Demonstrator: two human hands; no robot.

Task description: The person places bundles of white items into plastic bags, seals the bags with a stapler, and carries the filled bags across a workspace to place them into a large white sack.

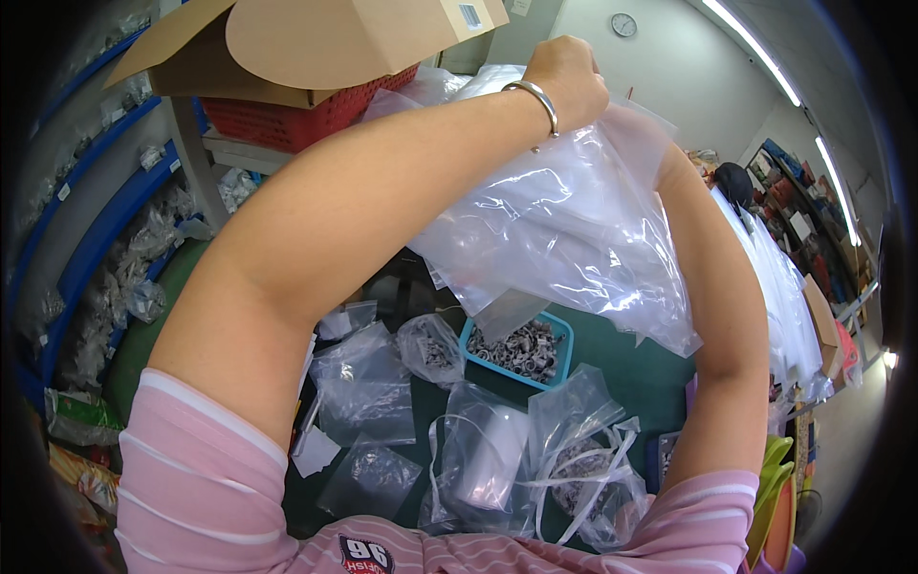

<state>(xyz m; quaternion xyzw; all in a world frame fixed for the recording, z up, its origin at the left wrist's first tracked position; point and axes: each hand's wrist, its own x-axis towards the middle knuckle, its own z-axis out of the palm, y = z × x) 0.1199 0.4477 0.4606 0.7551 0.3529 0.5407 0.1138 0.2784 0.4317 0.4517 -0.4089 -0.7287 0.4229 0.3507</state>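
My left hand (pixel 571 84), with a silver bangle at the wrist, is raised high and closed on the upper edge of a large clear plastic bag (pixel 564 230). The bag hangs in shiny folds between my forearms. My right hand (pixel 672 170) is up at the bag's right side, where plastic covers its fingers. Below the bag, a blue tray (pixel 566 354) of small grey parts (pixel 521 352) stands on the green table (pixel 622 349). Around it lie a small bag of grey parts (pixel 430 346), flat clear bags (pixel 368 383), a white roll in plastic (pixel 494 454) and another filled bag (pixel 583 474).
At the upper left, an open cardboard box (pixel 316 43) sits over a red basket (pixel 287 122). Blue shelves (pixel 81 220) with bagged goods line the left. To the right are white plastic sheets (pixel 784 287) and yellow-green bins (pixel 773 478).
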